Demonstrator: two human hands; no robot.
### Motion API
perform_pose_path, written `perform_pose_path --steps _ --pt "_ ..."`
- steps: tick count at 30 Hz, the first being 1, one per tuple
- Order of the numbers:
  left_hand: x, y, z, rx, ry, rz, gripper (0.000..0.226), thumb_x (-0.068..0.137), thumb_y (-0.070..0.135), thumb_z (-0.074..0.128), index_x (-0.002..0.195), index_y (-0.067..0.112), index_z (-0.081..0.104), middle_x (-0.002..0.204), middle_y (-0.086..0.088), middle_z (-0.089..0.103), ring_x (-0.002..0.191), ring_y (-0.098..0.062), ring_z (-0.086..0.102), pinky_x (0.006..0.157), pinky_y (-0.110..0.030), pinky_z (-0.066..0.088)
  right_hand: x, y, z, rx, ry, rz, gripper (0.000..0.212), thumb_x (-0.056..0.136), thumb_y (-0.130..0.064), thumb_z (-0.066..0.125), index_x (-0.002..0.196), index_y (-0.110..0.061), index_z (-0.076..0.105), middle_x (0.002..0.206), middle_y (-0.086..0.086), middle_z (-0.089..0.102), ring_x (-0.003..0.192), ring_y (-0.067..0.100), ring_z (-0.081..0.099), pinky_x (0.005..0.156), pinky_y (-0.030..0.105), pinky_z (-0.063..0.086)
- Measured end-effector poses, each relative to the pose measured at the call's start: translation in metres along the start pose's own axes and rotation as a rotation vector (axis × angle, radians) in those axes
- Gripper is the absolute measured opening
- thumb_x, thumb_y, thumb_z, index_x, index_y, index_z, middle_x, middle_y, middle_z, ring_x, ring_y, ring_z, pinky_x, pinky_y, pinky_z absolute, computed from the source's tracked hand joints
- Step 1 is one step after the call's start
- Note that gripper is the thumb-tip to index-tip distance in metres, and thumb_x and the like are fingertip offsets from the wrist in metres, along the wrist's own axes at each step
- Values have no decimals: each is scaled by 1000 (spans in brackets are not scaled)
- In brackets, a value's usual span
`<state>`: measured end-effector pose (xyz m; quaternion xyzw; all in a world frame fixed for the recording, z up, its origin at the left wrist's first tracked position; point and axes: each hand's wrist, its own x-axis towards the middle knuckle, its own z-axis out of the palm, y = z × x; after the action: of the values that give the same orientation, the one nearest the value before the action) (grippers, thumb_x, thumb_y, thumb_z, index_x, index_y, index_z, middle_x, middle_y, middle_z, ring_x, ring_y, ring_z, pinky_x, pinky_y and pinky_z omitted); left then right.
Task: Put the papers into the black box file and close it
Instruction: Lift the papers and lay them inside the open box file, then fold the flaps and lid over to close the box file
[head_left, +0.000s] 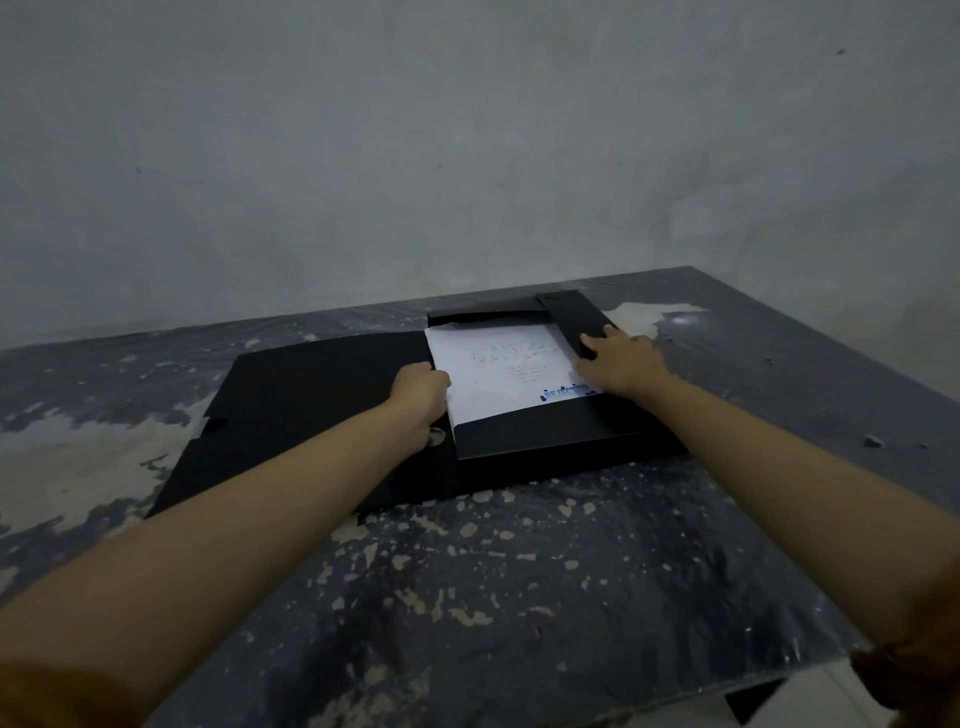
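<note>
The black box file (545, 436) lies open on the table, its lid (306, 415) spread flat to the left. White papers (498, 374) with faint print and a blue mark sit inside the tray, their near end tucked under the front flap. My left hand (421, 400) rests on the papers' left edge, fingers curled against it. My right hand (621, 364) lies on the tray's right side flap (576, 322), fingers spread over its edge. Whether either hand grips anything is unclear.
The table (519, 597) is dark and worn, with pale chipped patches. A bare grey wall stands right behind it. The table's right edge and near right corner (852, 654) drop off to a light floor.
</note>
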<state>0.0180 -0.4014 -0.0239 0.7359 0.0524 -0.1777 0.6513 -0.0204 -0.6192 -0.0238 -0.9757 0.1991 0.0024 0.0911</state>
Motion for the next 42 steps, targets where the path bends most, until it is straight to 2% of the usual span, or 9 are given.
perform_pose_path --steps 4,7,10,13,18,21,26,36,42 --pt "0 0 13 46 6 65 46 89 -2 37 135 -7 41 71 0 45 62 -13 44 79 -33 41 -1 -3 1 23 1 9 59 94 -39 36 151 -27 24 161 9 14 144 40 20 117 44 20" --pt "3 -2 16 27 -10 65 47 90 0 35 137 4 42 97 -6 55 79 -17 53 84 -29 42 -2 -7 3 12 5 14 59 94 -39 36 150 -28 24 162 8 13 144 41 19 117 45 20" --pt "5 -3 13 68 -20 30 24 91 1 32 77 14 46 78 -2 45 73 -17 44 67 -26 35 -4 -9 4 22 16 20 59 94 -37 38 151 -27 24 162 7 13 143 41 19 117 45 20" --pt "0 -1 6 107 -48 2 32 91 6 33 64 24 34 71 2 37 62 -11 36 59 -26 27 -6 -9 5 6 15 18 60 94 -37 38 151 -26 24 162 8 12 143 41 18 118 46 20" --pt "-14 -2 -18 196 -47 102 48 92 10 41 139 20 42 110 -7 56 107 -22 50 74 -26 40 -14 -22 2 47 7 -1 60 95 -39 40 150 -24 26 162 6 10 147 37 9 119 49 10" --pt "-29 -7 -42 360 4 172 56 93 10 42 148 16 29 151 -9 36 135 -23 39 93 -23 32 -28 -55 7 99 121 -196 55 93 -40 46 145 -22 38 159 5 25 146 30 20 117 45 17" --pt "-51 -19 -98 643 111 86 63 93 23 45 150 25 17 159 -11 14 145 -31 18 118 -42 23 -77 -135 23 165 134 -684 48 93 -39 49 140 -28 46 152 -2 39 142 20 29 113 42 24" --pt "-69 -65 -198 567 360 -134 60 83 25 50 140 24 32 150 -14 35 140 -35 28 112 -48 32 -125 -205 40 -440 390 -1374 32 86 -20 55 114 -31 67 104 0 71 92 22 66 73 32 47" --pt "-87 -60 -216 409 441 -18 52 87 9 48 138 11 35 129 -20 52 117 -37 50 94 -39 48 -133 -221 30 -755 509 -1501 43 77 -13 70 115 -33 67 102 5 70 94 26 66 72 35 50"
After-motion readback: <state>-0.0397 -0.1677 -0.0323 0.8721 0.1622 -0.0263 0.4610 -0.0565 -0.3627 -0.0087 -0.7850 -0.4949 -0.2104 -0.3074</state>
